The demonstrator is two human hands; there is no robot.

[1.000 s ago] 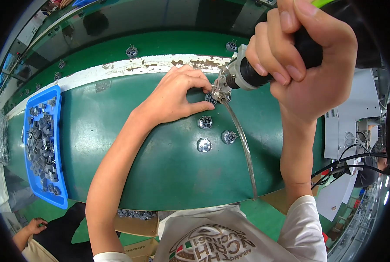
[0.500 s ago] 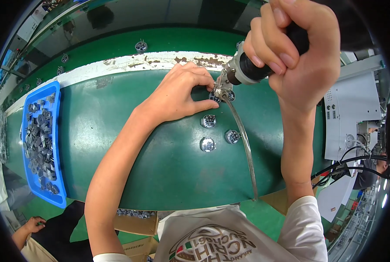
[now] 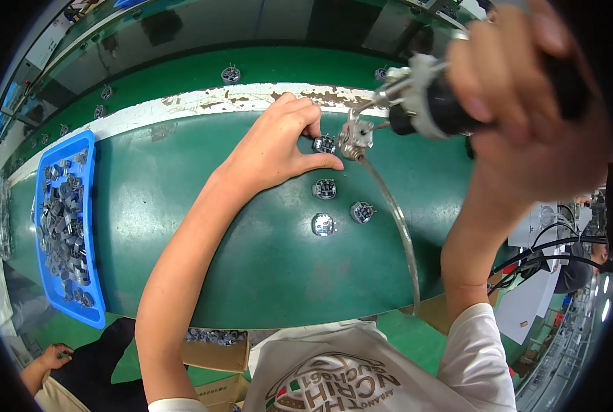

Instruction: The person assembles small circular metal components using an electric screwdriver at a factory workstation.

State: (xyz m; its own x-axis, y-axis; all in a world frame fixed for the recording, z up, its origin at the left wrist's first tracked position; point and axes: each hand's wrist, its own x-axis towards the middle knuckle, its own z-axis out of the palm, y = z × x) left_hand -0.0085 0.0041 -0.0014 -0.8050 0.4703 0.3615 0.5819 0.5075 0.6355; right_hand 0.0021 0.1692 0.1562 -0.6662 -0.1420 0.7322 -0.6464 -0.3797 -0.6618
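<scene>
My left hand (image 3: 269, 147) rests on the green bench mat, thumb and index finger closed around the sides of a small round grey part (image 3: 324, 144) with a dark, detailed top. My right hand (image 3: 519, 89), smeared by motion, grips a black powered screwdriver (image 3: 426, 103) with a metal feed head and a clear tube (image 3: 396, 213) hanging from it. The screwdriver's head is just right of the held part, apparently apart from it. Nearer to me lie three similar round parts (image 3: 325, 189), (image 3: 324, 224), (image 3: 363, 212), apart from each other.
A blue tray (image 3: 95, 226) heaped with grey parts stands at the left. Beyond the chipped white ledge (image 3: 203, 98), more round parts (image 3: 231, 74) sit on a green strip. A grey box and black cables (image 3: 560, 247) are at the right; another person's hand (image 3: 56, 355) shows lower left.
My right hand has swung right with the screwdriver, and its head has come away from the held part. The left hand's part has shifted slightly left and away from me.
</scene>
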